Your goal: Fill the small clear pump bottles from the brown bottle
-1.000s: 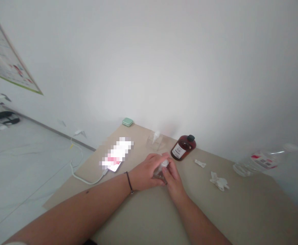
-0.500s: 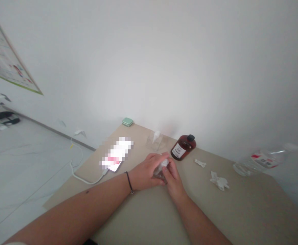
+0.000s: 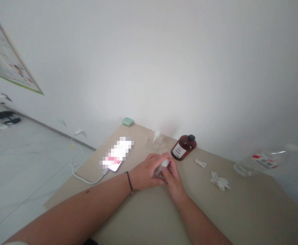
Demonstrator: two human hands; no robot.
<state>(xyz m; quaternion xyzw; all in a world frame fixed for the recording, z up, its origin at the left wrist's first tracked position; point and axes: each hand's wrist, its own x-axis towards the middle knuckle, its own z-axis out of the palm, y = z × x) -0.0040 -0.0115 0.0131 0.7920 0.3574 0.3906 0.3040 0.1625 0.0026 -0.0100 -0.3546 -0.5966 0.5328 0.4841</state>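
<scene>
Small clear container with white top (image 3: pixel 160 172) between both hands, above near-middle part of table (image 3: pixel 143 211). Left hand (image 3: pixel 146 172) wrapped round one side, right hand (image 3: pixel 173 175) round other, right thumb pressed on it; fingers hide much of it. Brown bottle (image 3: pixel 184 147), black cap, just beyond right hand. Clear holder with white tissue (image 3: pixel 154 141) beyond left hand. Phone (image 3: pixel 119 153) on cable, left. Crumpled tissue (image 3: pixel 219 181) and clear plastic bottle (image 3: pixel 262 161) off right. Forearms angle inward, wrists near each other.
</scene>
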